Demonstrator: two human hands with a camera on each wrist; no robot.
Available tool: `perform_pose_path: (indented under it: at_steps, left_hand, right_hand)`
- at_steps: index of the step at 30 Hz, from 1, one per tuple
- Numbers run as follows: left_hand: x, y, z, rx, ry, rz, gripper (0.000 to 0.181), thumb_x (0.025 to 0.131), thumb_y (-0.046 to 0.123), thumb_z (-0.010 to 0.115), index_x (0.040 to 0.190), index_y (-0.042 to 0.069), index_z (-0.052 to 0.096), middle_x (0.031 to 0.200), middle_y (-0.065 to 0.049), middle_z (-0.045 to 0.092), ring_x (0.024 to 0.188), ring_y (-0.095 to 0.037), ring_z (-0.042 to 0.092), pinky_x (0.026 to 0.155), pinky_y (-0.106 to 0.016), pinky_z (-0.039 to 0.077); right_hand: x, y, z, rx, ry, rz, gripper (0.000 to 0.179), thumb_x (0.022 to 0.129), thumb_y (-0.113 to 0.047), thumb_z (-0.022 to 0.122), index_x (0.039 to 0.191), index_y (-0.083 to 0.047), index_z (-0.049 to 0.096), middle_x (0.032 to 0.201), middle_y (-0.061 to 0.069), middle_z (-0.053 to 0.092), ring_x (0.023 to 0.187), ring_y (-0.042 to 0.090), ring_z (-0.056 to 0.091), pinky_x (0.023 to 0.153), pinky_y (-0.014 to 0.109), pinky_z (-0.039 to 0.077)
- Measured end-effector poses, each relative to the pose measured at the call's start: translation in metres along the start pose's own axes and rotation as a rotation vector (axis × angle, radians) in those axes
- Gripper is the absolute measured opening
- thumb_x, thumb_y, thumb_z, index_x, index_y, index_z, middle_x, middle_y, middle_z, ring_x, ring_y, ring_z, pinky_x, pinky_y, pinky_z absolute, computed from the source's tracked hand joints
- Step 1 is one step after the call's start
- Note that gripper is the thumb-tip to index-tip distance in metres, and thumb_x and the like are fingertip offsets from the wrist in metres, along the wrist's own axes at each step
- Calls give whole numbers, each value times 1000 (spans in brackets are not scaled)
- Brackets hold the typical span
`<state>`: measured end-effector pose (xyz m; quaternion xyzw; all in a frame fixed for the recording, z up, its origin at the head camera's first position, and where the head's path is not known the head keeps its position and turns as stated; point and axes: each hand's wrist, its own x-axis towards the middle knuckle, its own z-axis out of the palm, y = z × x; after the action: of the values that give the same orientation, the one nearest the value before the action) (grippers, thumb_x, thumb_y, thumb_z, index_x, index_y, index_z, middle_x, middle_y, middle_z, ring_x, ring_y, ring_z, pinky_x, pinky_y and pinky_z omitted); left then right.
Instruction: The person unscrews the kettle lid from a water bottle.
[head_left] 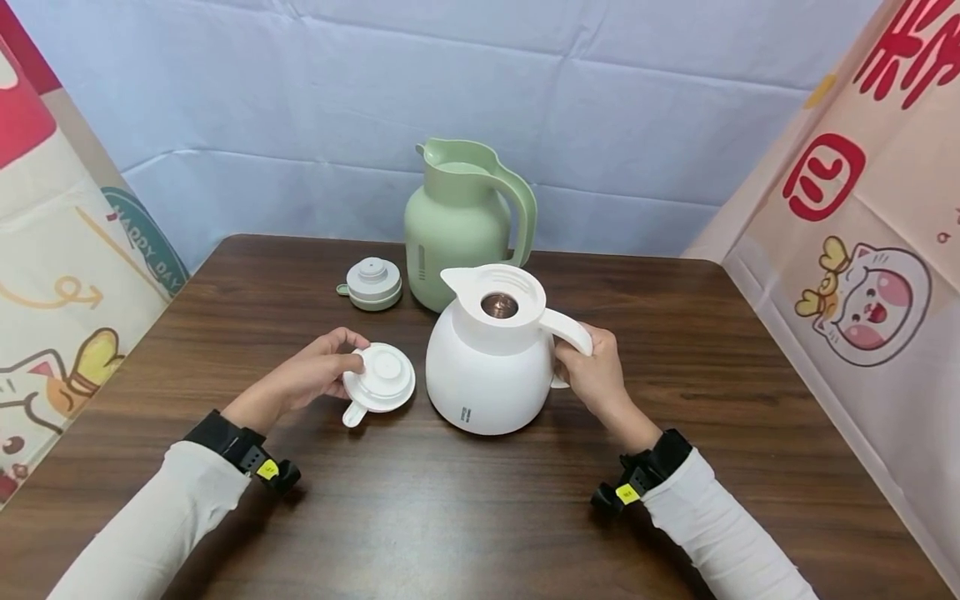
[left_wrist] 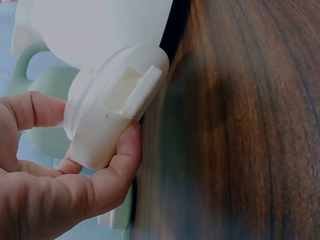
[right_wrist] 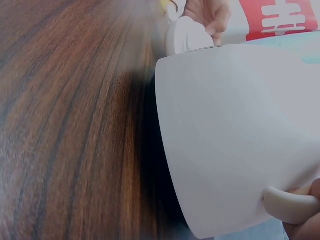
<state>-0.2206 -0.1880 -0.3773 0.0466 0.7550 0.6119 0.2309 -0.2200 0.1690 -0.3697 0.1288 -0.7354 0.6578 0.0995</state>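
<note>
My left hand (head_left: pixel 324 367) pinches a round white lid (head_left: pixel 384 379) by its edge, low over the table; a small tab sticks out toward me. In the left wrist view the thumb and fingers grip the rim of the lid (left_wrist: pixel 107 107). To its right stands a white jug (head_left: pixel 487 367), its mouth uncovered and a metallic inside showing. My right hand (head_left: pixel 596 375) grips the jug's handle (head_left: pixel 567 330). The right wrist view shows the jug's white side (right_wrist: pixel 230 135) close up, with the left hand (right_wrist: pixel 210 15) and the lid beyond.
A green jug (head_left: pixel 457 225) stands behind the white one, handle to the right. Left of it sits a pale grey-green lid (head_left: pixel 373 283) on the brown wooden table (head_left: pixel 450 517). A pale cloth (head_left: pixel 337 108) hangs behind, with printed cloths at both sides.
</note>
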Motion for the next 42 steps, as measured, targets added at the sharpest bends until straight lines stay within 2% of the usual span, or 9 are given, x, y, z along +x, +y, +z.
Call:
perform_pose_path:
  at_steps: [6, 13, 15, 18, 22, 26, 32, 36, 42]
  left_hand:
    - [3, -3, -2, 8, 1, -3, 42, 88, 2, 45, 125, -7, 28, 113, -23, 42, 85, -23, 57, 71, -35, 49]
    - [6, -3, -3, 47, 24, -11, 42, 89, 3, 47, 126, -6, 28, 117, -24, 40, 91, -25, 56, 74, -38, 50]
    - [7, -3, -2, 60, 30, -11, 41, 90, 3, 46, 126, -5, 29, 119, -26, 39, 95, -27, 55, 76, -39, 50]
    - [9, -2, -2, 76, 32, -19, 39, 92, 3, 45, 126, -5, 30, 122, -26, 37, 99, -29, 54, 79, -40, 49]
    - [10, -4, -1, 143, 60, -50, 37, 92, 1, 46, 126, -4, 35, 115, -25, 40, 98, -30, 54, 78, -39, 50]
    - [9, -5, 1, 229, 73, -63, 37, 90, 0, 49, 125, -5, 40, 109, -25, 45, 93, -28, 56, 75, -36, 51]
    - [8, -3, 3, 277, 78, -51, 37, 88, -2, 50, 124, -5, 43, 103, -22, 47, 89, -27, 55, 72, -34, 51]
    - [7, 0, 3, 298, 63, -49, 37, 88, -2, 50, 124, -6, 42, 103, -23, 47, 92, -28, 54, 74, -36, 51]
    - [7, 0, 3, 410, 82, 21, 35, 88, -1, 52, 122, -6, 45, 110, -25, 53, 87, -27, 56, 69, -35, 50]
  right_hand:
    - [-1, 1, 1, 14, -3, 10, 6, 74, 17, 46, 68, 15, 47, 43, 3, 38, 37, 14, 35, 39, 25, 29]
    - [1, -1, 1, -13, 15, 7, 15, 73, 19, 45, 63, 8, 48, 41, 4, 38, 35, 14, 36, 38, 24, 29]
    - [0, -8, 2, -26, 14, 8, 13, 73, 19, 44, 64, 12, 48, 41, 4, 38, 35, 12, 36, 39, 23, 29]
    - [0, -6, 1, -20, 14, 1, 10, 74, 20, 44, 67, 15, 49, 42, 6, 38, 35, 12, 36, 39, 24, 29]
    - [2, 4, -2, 16, 16, -2, 12, 76, 19, 45, 68, 13, 50, 42, 7, 38, 34, 14, 36, 38, 24, 29]
    - [2, 3, -2, 20, 17, -4, 10, 75, 19, 45, 70, 14, 51, 41, 5, 38, 34, 13, 36, 37, 24, 29]
    - [2, 2, -3, 10, 7, -33, 12, 74, 19, 43, 73, 16, 55, 42, 4, 39, 35, 13, 36, 38, 25, 30]
    - [2, 3, -3, 7, 0, -34, 8, 73, 18, 44, 69, 15, 50, 42, 5, 39, 35, 13, 36, 38, 25, 30]
    - [1, 3, -5, 37, 1, -17, 11, 74, 17, 44, 77, 14, 55, 43, 5, 39, 35, 13, 36, 38, 24, 30]
